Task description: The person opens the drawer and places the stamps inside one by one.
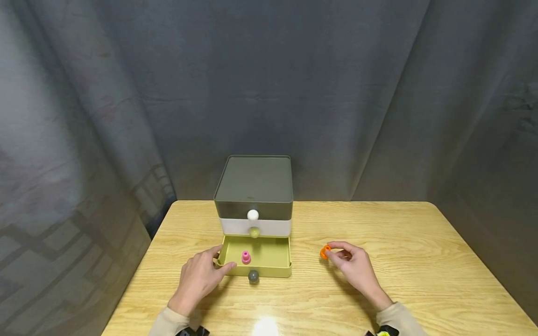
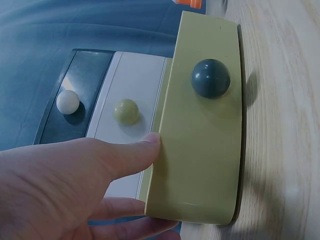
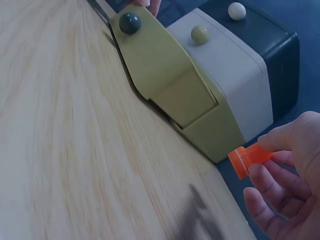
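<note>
My left hand [image 1: 201, 275] holds the left front corner of the pulled-out green bottom drawer [image 1: 273, 271], thumb at the front rim and fingers along the side. Inside that drawer stands a small pink stepped piece [image 1: 245, 258] with a hole in its top. Off to the drawer's right, over the table, my right hand [image 1: 354, 267] pinches a small orange flanged piece [image 3: 245, 161] between thumb and fingers. A dark round knob [image 2: 210, 78] sticks out from the drawer front.
Above the green drawer, the white drawer [image 1: 231, 227] with a green knob and the dark top drawer [image 1: 231, 210] with a white knob are closed. The cabinet stands on a wooden table [image 1: 420, 261], with a grey curtain [image 1: 328, 93] behind.
</note>
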Demonstrator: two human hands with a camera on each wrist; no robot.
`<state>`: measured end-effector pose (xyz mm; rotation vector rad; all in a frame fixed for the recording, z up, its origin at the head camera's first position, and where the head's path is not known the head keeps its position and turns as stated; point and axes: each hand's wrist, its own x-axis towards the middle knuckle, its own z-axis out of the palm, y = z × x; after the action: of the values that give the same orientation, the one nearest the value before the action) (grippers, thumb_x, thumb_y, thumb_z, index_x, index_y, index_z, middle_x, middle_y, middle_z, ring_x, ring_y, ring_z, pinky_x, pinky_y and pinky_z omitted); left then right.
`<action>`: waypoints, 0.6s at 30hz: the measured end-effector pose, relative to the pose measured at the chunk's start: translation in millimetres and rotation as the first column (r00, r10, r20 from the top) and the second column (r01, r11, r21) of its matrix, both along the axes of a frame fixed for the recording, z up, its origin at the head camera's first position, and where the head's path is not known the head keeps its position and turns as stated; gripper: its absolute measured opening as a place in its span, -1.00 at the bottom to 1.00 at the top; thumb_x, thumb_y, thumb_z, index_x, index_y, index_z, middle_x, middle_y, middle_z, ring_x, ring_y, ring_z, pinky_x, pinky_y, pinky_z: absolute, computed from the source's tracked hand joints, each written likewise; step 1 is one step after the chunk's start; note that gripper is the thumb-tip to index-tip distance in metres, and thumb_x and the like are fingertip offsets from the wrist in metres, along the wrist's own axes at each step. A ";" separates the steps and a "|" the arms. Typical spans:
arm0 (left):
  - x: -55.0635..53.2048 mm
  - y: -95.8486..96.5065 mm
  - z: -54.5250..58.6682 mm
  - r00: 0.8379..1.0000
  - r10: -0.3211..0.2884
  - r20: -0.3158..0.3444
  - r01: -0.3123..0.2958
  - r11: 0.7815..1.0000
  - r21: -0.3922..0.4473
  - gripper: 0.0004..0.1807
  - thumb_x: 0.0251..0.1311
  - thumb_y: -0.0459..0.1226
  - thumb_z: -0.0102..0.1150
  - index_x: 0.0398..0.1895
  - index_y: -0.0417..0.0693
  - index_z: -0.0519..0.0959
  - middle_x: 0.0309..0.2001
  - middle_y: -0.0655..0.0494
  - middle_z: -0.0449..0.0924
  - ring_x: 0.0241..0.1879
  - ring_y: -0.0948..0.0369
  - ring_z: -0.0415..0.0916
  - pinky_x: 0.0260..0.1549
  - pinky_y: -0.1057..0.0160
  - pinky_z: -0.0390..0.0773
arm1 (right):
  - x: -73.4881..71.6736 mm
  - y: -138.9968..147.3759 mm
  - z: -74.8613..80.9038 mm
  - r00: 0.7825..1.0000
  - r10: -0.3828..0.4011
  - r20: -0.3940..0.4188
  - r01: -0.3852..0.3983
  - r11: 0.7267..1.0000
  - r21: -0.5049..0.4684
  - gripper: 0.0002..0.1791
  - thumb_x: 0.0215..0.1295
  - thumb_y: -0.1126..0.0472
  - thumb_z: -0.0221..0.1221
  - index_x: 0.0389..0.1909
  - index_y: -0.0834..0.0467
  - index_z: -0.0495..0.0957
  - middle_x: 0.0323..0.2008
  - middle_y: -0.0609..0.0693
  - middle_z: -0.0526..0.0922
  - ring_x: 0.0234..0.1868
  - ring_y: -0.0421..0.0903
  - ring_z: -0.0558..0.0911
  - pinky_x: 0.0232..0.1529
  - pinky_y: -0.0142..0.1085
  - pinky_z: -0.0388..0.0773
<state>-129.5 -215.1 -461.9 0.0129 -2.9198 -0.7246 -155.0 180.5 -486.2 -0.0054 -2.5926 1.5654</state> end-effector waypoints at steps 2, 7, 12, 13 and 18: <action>0.0 -0.2 -0.3 1.000 0.000 -0.001 0.000 1.000 0.001 -0.32 0.16 0.09 0.56 0.26 -0.10 0.70 -0.20 0.07 0.83 -0.26 0.10 0.76 -0.43 0.09 0.57 | 0.4 -3.7 0.6 1.000 0.012 0.000 -0.012 1.000 -0.016 -0.72 0.34 0.21 0.44 0.03 0.18 0.79 -0.28 0.06 0.83 -0.31 -0.13 0.76 -0.32 -0.40 0.61; 0.2 0.1 0.1 1.000 -0.001 0.007 0.001 1.000 0.006 -0.32 0.15 0.09 0.56 0.25 -0.09 0.70 -0.20 0.08 0.83 -0.26 0.12 0.75 -0.43 0.10 0.56 | 2.1 -12.3 3.2 1.000 0.026 0.002 -0.026 0.999 -0.043 -0.73 0.34 0.23 0.44 0.02 0.18 0.79 -0.26 0.06 0.85 -0.29 -0.10 0.78 -0.29 -0.41 0.63; 0.3 0.3 1.6 1.000 -0.002 0.009 0.002 1.000 0.010 -0.33 0.16 0.08 0.55 0.25 -0.09 0.70 -0.20 0.07 0.83 -0.27 0.12 0.75 -0.43 0.10 0.56 | 2.6 -22.7 6.3 0.999 0.045 -0.006 -0.045 0.997 -0.060 -0.75 0.33 0.25 0.44 0.00 0.18 0.80 -0.25 0.06 0.84 -0.30 -0.14 0.76 -0.30 -0.41 0.63; 0.3 0.4 1.9 1.000 -0.002 0.007 0.002 1.000 0.011 -0.34 0.16 0.08 0.55 0.25 -0.09 0.70 -0.20 0.07 0.83 -0.27 0.12 0.75 -0.43 0.10 0.56 | 2.6 -25.2 6.9 0.999 0.051 -0.010 -0.052 0.997 -0.063 -0.76 0.33 0.25 0.45 0.00 0.18 0.80 -0.25 0.06 0.84 -0.31 -0.15 0.76 -0.30 -0.41 0.63; 0.6 0.2 1.7 1.000 -0.003 0.006 0.003 1.000 0.003 -0.34 0.16 0.08 0.55 0.24 -0.09 0.70 -0.22 0.07 0.83 -0.28 0.12 0.74 -0.44 0.10 0.56 | 1.5 -40.0 9.5 0.997 0.075 -0.023 -0.076 0.993 -0.086 -0.77 0.30 0.30 0.46 -0.04 0.18 0.80 -0.30 0.06 0.83 -0.34 -0.16 0.75 -0.30 -0.42 0.64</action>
<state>-128.9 -214.9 -460.2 0.0115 -2.9249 -0.7313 -153.5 140.5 -476.6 0.1013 -2.5363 1.6932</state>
